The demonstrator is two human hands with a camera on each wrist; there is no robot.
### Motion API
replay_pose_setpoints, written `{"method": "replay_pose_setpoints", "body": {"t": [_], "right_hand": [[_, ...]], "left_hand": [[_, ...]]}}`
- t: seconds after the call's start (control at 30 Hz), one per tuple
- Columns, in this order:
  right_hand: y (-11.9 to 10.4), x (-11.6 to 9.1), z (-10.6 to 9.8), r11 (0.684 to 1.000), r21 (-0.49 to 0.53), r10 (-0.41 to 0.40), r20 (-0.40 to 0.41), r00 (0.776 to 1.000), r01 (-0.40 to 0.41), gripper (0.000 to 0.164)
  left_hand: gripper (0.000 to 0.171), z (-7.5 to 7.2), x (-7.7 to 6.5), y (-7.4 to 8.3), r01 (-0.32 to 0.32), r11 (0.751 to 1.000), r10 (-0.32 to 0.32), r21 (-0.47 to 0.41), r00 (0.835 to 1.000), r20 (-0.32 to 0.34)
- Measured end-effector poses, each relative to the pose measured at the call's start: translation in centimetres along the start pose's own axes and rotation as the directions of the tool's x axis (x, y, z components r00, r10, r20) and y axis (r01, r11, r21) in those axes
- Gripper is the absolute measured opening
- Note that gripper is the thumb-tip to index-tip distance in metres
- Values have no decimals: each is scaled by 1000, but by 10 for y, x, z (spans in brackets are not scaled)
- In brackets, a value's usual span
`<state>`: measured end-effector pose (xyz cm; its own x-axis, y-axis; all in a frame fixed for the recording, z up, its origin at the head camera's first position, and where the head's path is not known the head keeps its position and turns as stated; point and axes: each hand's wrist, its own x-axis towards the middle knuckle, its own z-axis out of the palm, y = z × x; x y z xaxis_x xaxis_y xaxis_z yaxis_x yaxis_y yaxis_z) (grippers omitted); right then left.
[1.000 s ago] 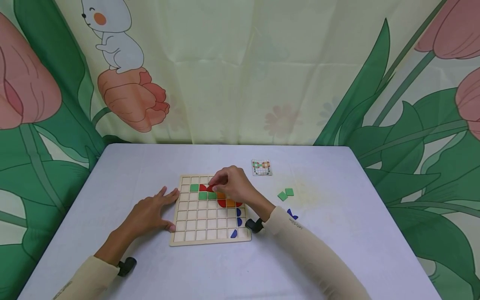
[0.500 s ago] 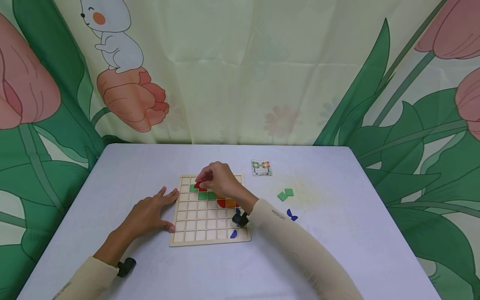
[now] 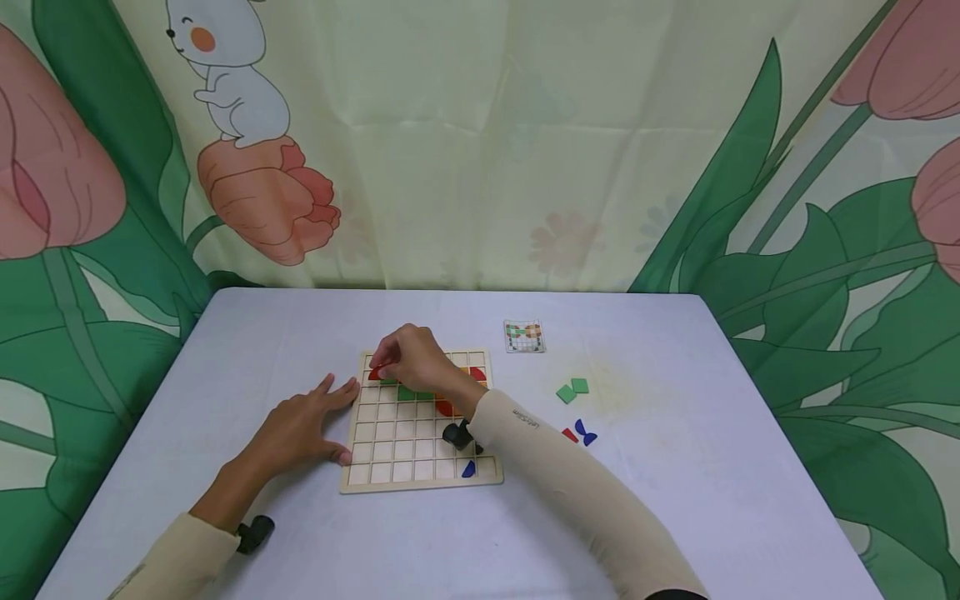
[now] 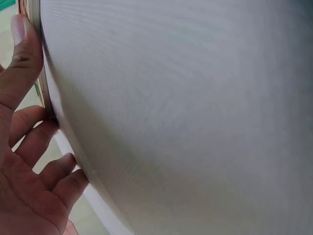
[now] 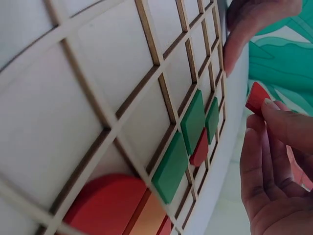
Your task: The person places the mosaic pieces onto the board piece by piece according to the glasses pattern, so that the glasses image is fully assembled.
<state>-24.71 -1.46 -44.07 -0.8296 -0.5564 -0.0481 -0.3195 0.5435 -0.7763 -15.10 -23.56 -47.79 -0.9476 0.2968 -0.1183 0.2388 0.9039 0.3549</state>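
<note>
Bordering the grid board (image 3: pixel 420 488): the wooden rim is lying on the white table (image 3: pixel 375 542), with cloth stretching out on all its sides and the far table edge running behind.
Left rim: the left hand (image 3: pixel 303 425) is spreading its fingers and thumb, loosely extended, and it is touching the board there.
Right part of the table: the picture card (image 3: pixel 524 337) is lying behind; the green squares (image 3: pixel 566 394), the blue pieces (image 3: pixel 589 437) and a loose red tile (image 3: pixel 570 435) are lying nearer; beyond them the cloth is reaching to the right edge.
Right wrist: the black device (image 3: pixel 457 434) is hanging over the board and hiding some cells.
Right hand: this hand (image 3: pixel 416 358) is pinching the red piece (image 3: pixel 375 375) between thumb and fingers.
Red piece: it is sitting at the fingertips, over the upper left corner of the board; whether it is touching a cell, one cannot tell.
Since one second ago: the right hand is moving to the left, carrying the red piece from about the fourth column to the first; the loose red tile is now showing beside the sleeve (image 3: pixel 577 483); the left hand is keeping its place.
</note>
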Motion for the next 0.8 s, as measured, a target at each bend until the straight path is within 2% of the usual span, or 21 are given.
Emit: {"method": "replay_pose_setpoints", "body": {"t": [0.53, 0.8], "right_hand": [[1, 21, 20, 979, -197, 39, -14, 999, -41, 10], [4, 23, 23, 948, -310, 73, -11, 997, -73, 9]], "left_hand": [[121, -1, -2, 0, -15, 999, 15, -43, 1000, -9], [120, -2, -2, 2, -11, 999, 10, -32, 1000, -9]]}}
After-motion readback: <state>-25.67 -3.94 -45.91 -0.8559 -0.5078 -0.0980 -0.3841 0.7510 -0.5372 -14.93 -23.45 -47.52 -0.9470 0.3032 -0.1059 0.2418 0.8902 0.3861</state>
